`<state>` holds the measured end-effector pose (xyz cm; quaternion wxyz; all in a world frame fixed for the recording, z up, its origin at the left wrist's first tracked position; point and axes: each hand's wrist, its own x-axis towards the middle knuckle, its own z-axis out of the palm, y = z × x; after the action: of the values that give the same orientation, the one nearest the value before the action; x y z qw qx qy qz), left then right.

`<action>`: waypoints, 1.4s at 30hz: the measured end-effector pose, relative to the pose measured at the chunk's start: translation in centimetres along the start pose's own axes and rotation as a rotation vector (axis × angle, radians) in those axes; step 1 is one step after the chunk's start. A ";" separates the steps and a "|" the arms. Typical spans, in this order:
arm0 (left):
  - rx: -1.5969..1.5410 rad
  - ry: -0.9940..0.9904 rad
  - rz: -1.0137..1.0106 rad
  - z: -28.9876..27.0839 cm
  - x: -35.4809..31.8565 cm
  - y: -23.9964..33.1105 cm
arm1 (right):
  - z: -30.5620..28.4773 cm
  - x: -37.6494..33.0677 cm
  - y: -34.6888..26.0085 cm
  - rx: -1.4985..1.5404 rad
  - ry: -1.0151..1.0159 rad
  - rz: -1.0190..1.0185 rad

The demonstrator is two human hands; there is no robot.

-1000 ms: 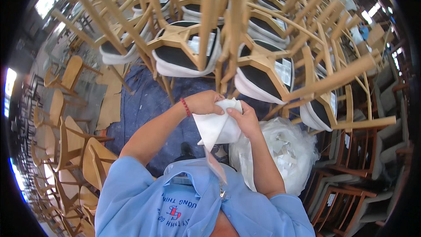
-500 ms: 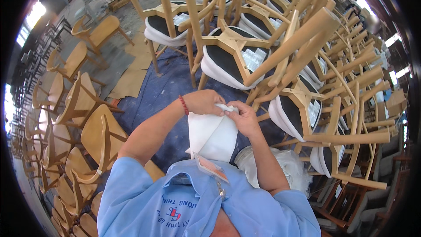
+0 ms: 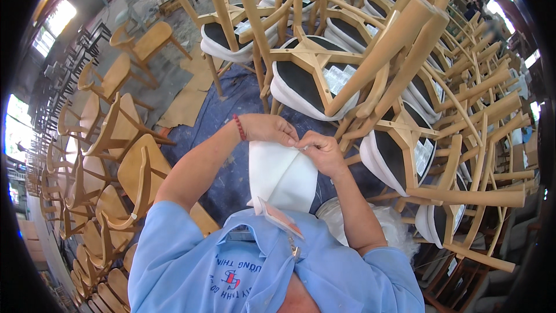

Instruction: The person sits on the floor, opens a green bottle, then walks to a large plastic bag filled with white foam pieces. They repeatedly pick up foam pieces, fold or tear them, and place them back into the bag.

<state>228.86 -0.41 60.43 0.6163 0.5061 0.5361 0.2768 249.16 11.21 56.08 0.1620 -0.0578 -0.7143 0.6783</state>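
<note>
A white, soft-looking sheet point(image 3: 282, 179), folded over itself with a slanting fold line, hangs in front of my body. My left hand point(image 3: 271, 129), with a red bead bracelet at the wrist, pinches its top edge. Beside it my right hand point(image 3: 322, 151) is closed on the same edge near the top right corner. The fingertips of both hands nearly meet there, and a small white bit shows between them. The sheet's lower end reaches down to my shirt, next to a hanging badge point(image 3: 281, 220).
Upside-down wooden chairs point(image 3: 315, 75) with pale padded seats are stacked ahead and to the right. Wooden chairs point(image 3: 142, 168) stand in rows on the left. Dark blue sheeting point(image 3: 217, 113) and cardboard point(image 3: 188, 101) cover the floor. Clear plastic wrap point(image 3: 385, 229) lies by my right arm.
The rolled white edge between my fingers has mostly gone from sight, and my fingertips have come closer together. The surroundings have shifted a little in the view.
</note>
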 end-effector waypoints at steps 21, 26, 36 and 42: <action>0.471 0.453 0.052 3.1 0.4 2.5 | -0.4 -0.4 -0.8 0.366 0.233 0.492; 0.697 0.523 0.170 4.5 0.5 2.1 | -0.2 -1.0 -0.5 0.268 0.261 0.463; 0.184 0.146 -0.024 2.6 1.9 0.3 | 1.7 -2.8 0.4 0.066 0.403 0.315; 0.201 0.104 -0.020 2.9 2.5 0.1 | 1.9 -3.9 1.1 -0.011 0.394 0.315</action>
<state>232.29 0.88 59.37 0.5366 0.5448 0.5975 0.2412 252.08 8.31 54.36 0.1899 -0.3005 -0.6548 0.6670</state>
